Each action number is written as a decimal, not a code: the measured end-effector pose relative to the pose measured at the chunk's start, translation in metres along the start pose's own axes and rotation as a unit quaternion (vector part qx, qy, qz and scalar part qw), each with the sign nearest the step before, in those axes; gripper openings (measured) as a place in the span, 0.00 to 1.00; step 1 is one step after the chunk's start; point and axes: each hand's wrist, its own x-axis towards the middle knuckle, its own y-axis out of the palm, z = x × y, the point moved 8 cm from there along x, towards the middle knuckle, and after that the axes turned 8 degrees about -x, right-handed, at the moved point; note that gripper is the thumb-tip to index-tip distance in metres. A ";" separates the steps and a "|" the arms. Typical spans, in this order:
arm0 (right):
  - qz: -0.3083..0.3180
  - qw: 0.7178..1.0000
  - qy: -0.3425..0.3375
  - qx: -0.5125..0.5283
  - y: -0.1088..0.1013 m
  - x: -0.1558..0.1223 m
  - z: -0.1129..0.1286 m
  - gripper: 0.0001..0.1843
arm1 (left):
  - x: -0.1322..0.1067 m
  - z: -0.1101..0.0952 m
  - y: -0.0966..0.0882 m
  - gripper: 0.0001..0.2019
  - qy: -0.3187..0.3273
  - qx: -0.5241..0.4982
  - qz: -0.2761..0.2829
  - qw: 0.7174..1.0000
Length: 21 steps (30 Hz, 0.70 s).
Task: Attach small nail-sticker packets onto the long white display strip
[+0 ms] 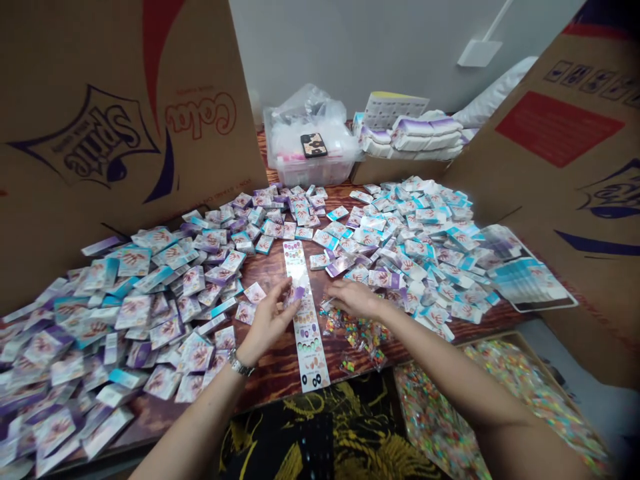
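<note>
A long white strip (pixel 306 320) printed with coloured nail shapes lies on the wooden table (pixel 273 373) in front of me. My left hand (pixel 270 317), a watch on its wrist, pinches a small purple-and-white packet (pixel 296 294) just left of the strip. My right hand (pixel 356 297) rests palm down, fingers curled, on small clear bags of colourful pieces (pixel 357 333) to the right of the strip; what its fingers hold is hidden. Heaps of small purple, white and teal packets (pixel 150 300) cover the table on both sides.
Large cardboard sheets stand on the left (pixel 115 113) and right (pixel 575 167). At the back sit a clear plastic box (pixel 310 150) with a phone on it and stacked bundles (pixel 420 137). Flat card sheets (pixel 525 273) lie right; a tray of colourful bags (pixel 480 400) sits lower right.
</note>
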 end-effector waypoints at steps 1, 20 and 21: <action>0.003 1.000 -0.001 -0.001 0.002 0.003 -0.001 0.08 | -0.004 0.002 0.000 0.24 -0.007 0.001 -0.002 1.000; 0.000 0.986 0.164 0.006 0.020 -0.006 0.001 0.16 | -0.047 0.023 0.110 0.12 0.001 0.280 0.276 0.920; 0.002 0.985 0.171 0.004 0.025 -0.007 0.003 0.20 | -0.045 0.025 0.111 0.11 -0.002 0.283 0.275 0.919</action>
